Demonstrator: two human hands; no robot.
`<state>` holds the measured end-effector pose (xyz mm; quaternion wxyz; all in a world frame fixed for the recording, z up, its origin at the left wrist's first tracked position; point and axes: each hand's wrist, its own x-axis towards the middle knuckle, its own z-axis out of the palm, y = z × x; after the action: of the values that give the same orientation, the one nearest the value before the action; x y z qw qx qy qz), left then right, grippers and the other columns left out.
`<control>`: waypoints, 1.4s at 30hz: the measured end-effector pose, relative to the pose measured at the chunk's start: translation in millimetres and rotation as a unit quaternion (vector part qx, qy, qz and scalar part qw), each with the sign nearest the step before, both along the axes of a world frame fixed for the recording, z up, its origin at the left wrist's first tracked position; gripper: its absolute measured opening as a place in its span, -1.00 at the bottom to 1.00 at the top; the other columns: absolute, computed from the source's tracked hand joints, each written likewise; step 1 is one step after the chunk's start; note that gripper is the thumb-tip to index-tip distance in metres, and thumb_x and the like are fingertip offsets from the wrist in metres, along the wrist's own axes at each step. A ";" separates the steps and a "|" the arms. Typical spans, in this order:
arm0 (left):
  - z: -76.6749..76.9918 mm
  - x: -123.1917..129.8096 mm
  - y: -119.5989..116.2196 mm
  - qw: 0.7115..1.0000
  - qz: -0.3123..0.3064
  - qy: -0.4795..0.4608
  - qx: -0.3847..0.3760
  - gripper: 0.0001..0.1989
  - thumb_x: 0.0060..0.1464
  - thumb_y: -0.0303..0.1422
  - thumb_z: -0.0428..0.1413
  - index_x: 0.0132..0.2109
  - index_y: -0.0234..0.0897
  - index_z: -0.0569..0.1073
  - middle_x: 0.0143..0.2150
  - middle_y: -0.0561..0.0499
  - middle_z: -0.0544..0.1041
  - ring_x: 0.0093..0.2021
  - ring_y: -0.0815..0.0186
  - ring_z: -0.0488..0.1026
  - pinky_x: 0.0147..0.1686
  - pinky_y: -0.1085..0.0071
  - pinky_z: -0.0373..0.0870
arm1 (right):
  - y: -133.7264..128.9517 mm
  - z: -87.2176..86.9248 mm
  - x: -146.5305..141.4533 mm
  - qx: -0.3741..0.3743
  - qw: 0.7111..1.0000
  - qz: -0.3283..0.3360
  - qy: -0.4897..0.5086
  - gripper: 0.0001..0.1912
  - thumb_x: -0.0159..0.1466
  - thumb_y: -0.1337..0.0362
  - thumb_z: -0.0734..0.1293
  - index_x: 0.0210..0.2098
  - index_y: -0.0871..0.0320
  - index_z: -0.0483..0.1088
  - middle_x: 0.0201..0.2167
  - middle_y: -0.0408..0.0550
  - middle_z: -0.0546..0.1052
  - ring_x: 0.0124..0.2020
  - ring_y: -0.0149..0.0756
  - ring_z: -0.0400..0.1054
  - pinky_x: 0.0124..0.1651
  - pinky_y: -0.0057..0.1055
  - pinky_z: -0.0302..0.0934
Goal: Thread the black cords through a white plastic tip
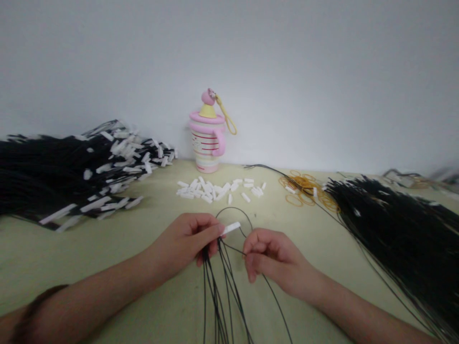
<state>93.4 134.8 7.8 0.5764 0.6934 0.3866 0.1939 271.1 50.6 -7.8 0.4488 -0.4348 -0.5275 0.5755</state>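
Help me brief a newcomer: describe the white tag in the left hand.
Start at the pink cup by the wall; come toward the hands. The tag sticks out of the left hand, on a black cord, unlike the loose pile.

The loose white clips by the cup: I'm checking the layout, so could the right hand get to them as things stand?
Probably yes. The right hand pinches a black cord, but only bare table lies between it and the white clips ahead.

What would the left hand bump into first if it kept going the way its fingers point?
Probably the right hand. The left hand points rightward, holding a white clip and black cords, with only a small gap between the hands; depth is hard to judge.
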 end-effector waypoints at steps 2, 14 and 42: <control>-0.3 -0.4 0.0 1.000 0.000 0.001 -0.001 -0.73 0.06 -0.24 0.04 -0.49 -0.32 0.38 -0.67 0.17 0.34 -0.68 0.51 0.20 -0.68 0.62 0.12 | -0.2 0.6 0.3 0.002 1.000 0.001 -0.014 -0.95 0.09 0.40 0.28 -0.46 0.25 0.27 -0.65 -0.19 0.40 -0.62 -0.53 0.22 -0.53 -0.59 0.05; 0.8 0.0 -0.3 1.000 0.001 -0.007 -0.010 -0.72 0.07 -0.26 0.04 -0.52 -0.33 0.37 -0.66 0.17 0.35 -0.68 0.52 0.20 -0.68 0.64 0.13 | -1.6 2.9 -0.5 -0.001 0.998 -0.001 -0.058 -0.94 0.08 0.38 0.29 -0.46 0.24 0.28 -0.64 -0.18 0.40 -0.62 -0.52 0.19 -0.54 -0.57 0.02; 1.2 0.4 1.2 1.000 -0.007 -0.002 0.000 -0.70 0.06 -0.24 0.04 -0.54 -0.32 0.35 -0.67 0.16 0.35 -0.69 0.52 0.21 -0.68 0.63 0.15 | -3.6 6.5 1.9 0.142 0.978 0.075 -0.134 -0.81 0.18 0.44 0.26 -0.28 0.35 0.50 -0.41 0.01 0.47 -0.40 -0.43 0.33 -0.37 -0.54 0.21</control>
<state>93.8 136.0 9.0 0.5786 0.6958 0.3805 0.1909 273.0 46.9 -1.3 0.3870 -0.3992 -0.6905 0.4628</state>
